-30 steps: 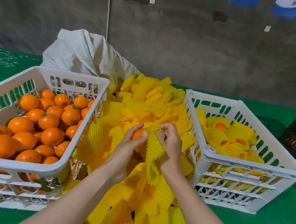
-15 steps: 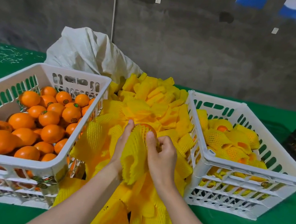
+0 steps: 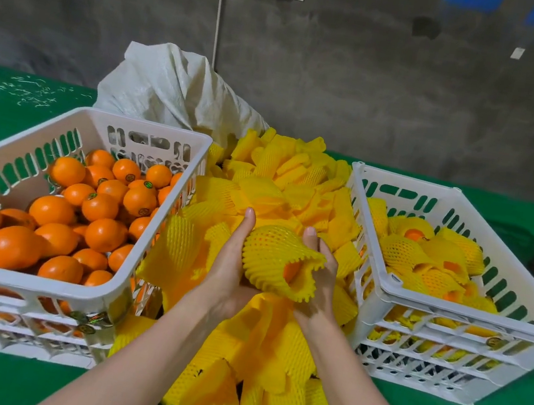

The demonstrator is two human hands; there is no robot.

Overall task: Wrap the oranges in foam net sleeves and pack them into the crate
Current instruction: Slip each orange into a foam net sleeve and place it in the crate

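left hand [image 3: 230, 266] and right hand [image 3: 322, 274] cup an orange [image 3: 292, 270] at centre, fingers curled round its sleeve [image 3: 272, 251], over loose sleeves [image 3: 256, 357] towards 6 o'clock; wrapping looks nearly done, next likely a carry to the crate [image 3: 450, 308] at 3 o'clock.

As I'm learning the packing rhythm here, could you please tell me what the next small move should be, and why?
Probably carry the sleeved orange over into the right crate, beside the wrapped oranges: the left hand and right hand cup it, and the net already covers it, with fruit showing only at the flared open end.
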